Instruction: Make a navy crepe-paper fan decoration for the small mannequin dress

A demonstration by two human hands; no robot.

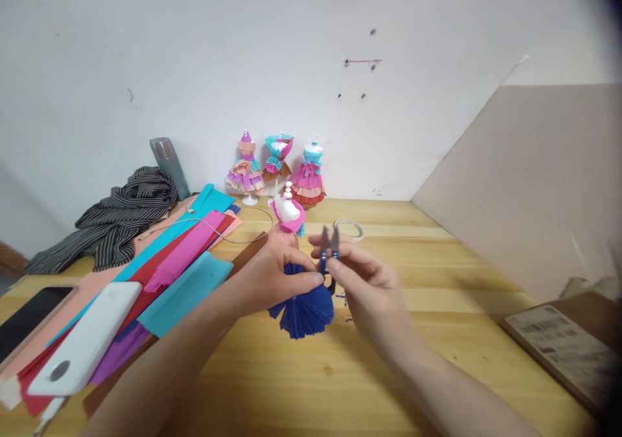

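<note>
My left hand (276,271) is closed on the gathered top of a piece of blue pleated crepe paper (306,314), which fans out below my fingers. Just above that hand stands a small dress form (287,209) with a white bust, a stacked white knob and a pink paper collar. Whether the blue paper is joined to the form is hidden behind my fingers. In my right hand (367,281) is a pair of thread snips (329,250), blades pointing up and apart, close to my left fingertips. Small blue scraps (344,299) lie on the table beside the paper.
Several finished paper dresses (308,174) stand against the wall. A tape roll (348,229) lies behind my right hand. To the left are coloured crepe sheets (187,288), a white power bank (85,340), a phone (32,320), striped cloth (124,220) and a flask (170,168). A cardboard box (564,346) sits right.
</note>
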